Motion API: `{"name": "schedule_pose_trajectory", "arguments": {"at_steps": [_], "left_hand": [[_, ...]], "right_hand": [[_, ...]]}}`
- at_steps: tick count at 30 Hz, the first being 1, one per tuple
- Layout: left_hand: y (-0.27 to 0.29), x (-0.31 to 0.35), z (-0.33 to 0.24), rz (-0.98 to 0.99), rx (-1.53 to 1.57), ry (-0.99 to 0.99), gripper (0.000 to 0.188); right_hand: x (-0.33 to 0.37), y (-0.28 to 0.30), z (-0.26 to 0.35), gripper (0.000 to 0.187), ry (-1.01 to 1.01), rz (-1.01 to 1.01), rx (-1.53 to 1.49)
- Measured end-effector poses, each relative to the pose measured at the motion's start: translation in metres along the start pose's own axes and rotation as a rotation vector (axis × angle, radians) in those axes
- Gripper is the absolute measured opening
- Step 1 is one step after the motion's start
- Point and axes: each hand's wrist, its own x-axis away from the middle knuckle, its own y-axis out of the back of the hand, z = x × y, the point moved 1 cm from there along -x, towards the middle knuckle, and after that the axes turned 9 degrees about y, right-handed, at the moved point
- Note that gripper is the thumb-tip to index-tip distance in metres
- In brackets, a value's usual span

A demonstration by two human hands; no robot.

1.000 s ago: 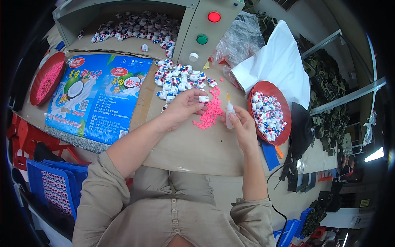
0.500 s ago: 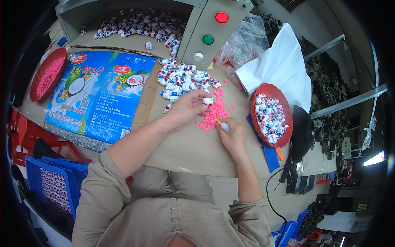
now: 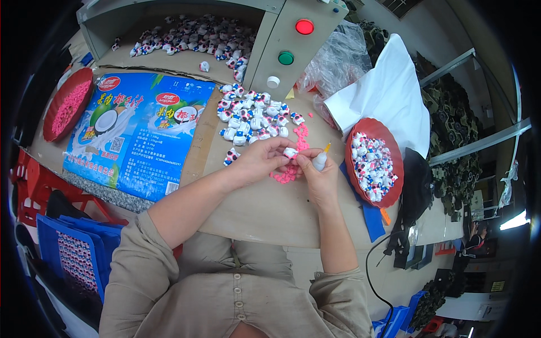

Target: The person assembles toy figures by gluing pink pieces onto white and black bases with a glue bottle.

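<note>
Pinched in the fingers of my left hand (image 3: 262,161) is a small white figurine (image 3: 290,152). My right hand (image 3: 322,183) keeps a small white squeeze bottle (image 3: 319,162) with a yellow tip against its fingers, the tip pointing up and away. Its thumb and forefinger meet at the figurine's right side; whether a pink piece is between them is hidden. Below and beyond both hands lie scattered small pink pieces (image 3: 283,177). A heap of white figurines with blue and pink parts (image 3: 248,115) lies just beyond my left hand.
On the right stands a red bowl (image 3: 396,163) of figurines, beside white sheeting (image 3: 389,93). Another red bowl (image 3: 88,93) with pink pieces is far left, past a blue printed cardboard sheet (image 3: 132,132). A grey machine (image 3: 282,36) with buttons and more figurines inside stands behind.
My right hand has risen from the pink pieces to the figurine, and the bottle's tip has swung from pointing left to pointing up. My left hand has moved slightly nearer.
</note>
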Motion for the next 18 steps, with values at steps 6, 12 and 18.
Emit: {"name": "schedule_pose_trajectory", "arguments": {"at_steps": [6, 12, 18], "left_hand": [[0.0033, -0.0012, 0.0059, -0.003, -0.08, 0.038, 0.031], [0.002, 0.0015, 0.0037, -0.012, -0.135, 0.04, 0.031], [0.0019, 0.0011, 0.0048, -0.017, -0.107, 0.015, 0.031]], "right_hand": [[0.0008, -0.0043, 0.0039, 0.011, -0.032, -0.035, 0.038], [0.0016, -0.0057, 0.0023, 0.013, -0.032, -0.056, 0.114], [0.0027, -0.008, 0.0012, 0.015, -0.026, -0.081, 0.149]]}}
